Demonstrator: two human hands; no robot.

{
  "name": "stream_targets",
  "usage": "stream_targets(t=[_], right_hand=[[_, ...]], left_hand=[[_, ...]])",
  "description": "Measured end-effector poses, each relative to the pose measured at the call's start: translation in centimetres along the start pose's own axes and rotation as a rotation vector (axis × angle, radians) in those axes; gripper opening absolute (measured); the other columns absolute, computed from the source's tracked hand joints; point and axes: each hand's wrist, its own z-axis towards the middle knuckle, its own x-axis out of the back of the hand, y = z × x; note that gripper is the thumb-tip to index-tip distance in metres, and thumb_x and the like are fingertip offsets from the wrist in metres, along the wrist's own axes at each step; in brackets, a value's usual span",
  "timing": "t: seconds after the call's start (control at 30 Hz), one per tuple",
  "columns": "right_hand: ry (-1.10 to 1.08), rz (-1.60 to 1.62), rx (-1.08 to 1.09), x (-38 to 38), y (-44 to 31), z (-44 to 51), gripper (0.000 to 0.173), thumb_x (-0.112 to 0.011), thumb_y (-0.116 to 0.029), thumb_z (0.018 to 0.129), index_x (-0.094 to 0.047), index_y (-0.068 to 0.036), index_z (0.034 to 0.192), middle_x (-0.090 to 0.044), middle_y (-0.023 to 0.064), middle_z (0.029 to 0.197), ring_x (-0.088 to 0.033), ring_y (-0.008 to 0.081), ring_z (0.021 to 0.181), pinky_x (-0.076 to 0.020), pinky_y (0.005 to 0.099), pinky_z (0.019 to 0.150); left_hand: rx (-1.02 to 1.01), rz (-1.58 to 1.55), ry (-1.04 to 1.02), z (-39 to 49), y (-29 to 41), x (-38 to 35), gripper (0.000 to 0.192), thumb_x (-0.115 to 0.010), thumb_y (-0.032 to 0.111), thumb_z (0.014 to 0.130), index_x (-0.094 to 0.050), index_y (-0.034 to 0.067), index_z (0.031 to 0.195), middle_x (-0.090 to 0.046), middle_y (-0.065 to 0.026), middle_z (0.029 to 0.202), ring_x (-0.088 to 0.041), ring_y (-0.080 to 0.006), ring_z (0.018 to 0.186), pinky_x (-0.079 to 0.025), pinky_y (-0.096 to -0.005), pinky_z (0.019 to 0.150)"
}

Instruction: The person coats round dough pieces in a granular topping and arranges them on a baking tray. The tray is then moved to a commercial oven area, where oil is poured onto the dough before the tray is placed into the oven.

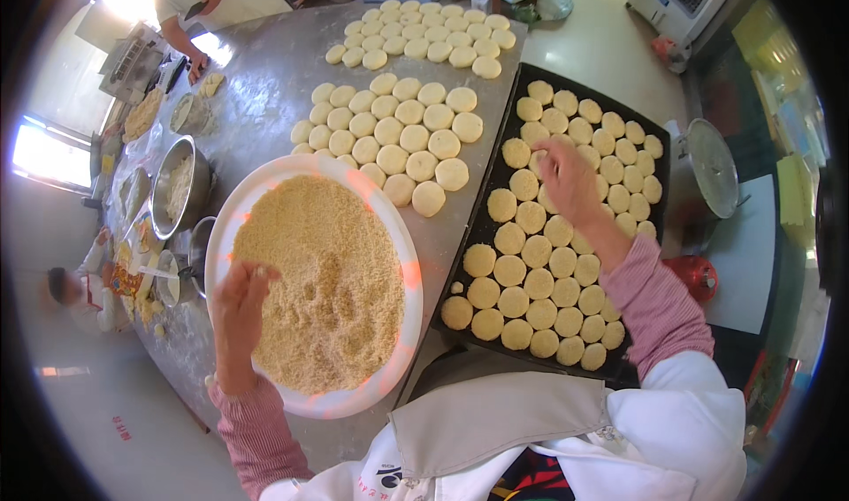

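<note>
A wide white basin (414,272) of pale crumbs or seeds (318,269) stands on the metal table before me. Over its left part is my left hand (240,302), fingers bent and close together; whether anything is between them cannot be told. My right hand (567,179) reaches over the black baking tray (483,219), fingertips at a coated dough round near its upper left side. Rows of coated dough rounds (538,251) cover much of that tray. Smooth, uncoated dough rounds (409,111) lie on the table beyond the basin, with another group (416,48) farther back.
Steel bowls, one with flour-like powder (178,189), stand left of the basin. A person's hand (197,66) rests near dough at the far left of the table (265,56). Another person (86,295) is at the left. A round metal lid (712,168) is right of the tray.
</note>
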Motion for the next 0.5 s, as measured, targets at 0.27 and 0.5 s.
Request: stream_targets(t=[0.27,0.5], right_hand=[[-0.115,0.260,0.282,-2.2,-17.0,-9.4,0.019,-0.064,-0.005,0.093,-0.067,-0.008,0.111,-0.072,0.0140,0.122,-0.065,0.0344,0.114,-0.0508,0.0430,0.102],[-0.372,0.279,0.596,-5.3,-24.5,-11.1,0.046,-0.071,-0.021,0.095,-0.058,-0.005,0.137,-0.055,0.0165,0.147,-0.051,0.0327,0.140,-0.0368,0.0545,0.120]], left_hand=[[-0.311,0.368,0.317,-6.6,-5.0,1.6,0.009,-0.064,0.007,0.099,-0.070,0.000,0.098,-0.072,-0.0111,0.091,-0.065,-0.0184,0.083,-0.050,-0.0309,0.075],[-0.408,0.267,0.488,-8.7,-5.1,1.5,0.008,-0.064,0.003,0.097,-0.069,-0.002,0.093,-0.070,-0.0135,0.096,-0.065,-0.0254,0.090,-0.051,-0.0363,0.084]])
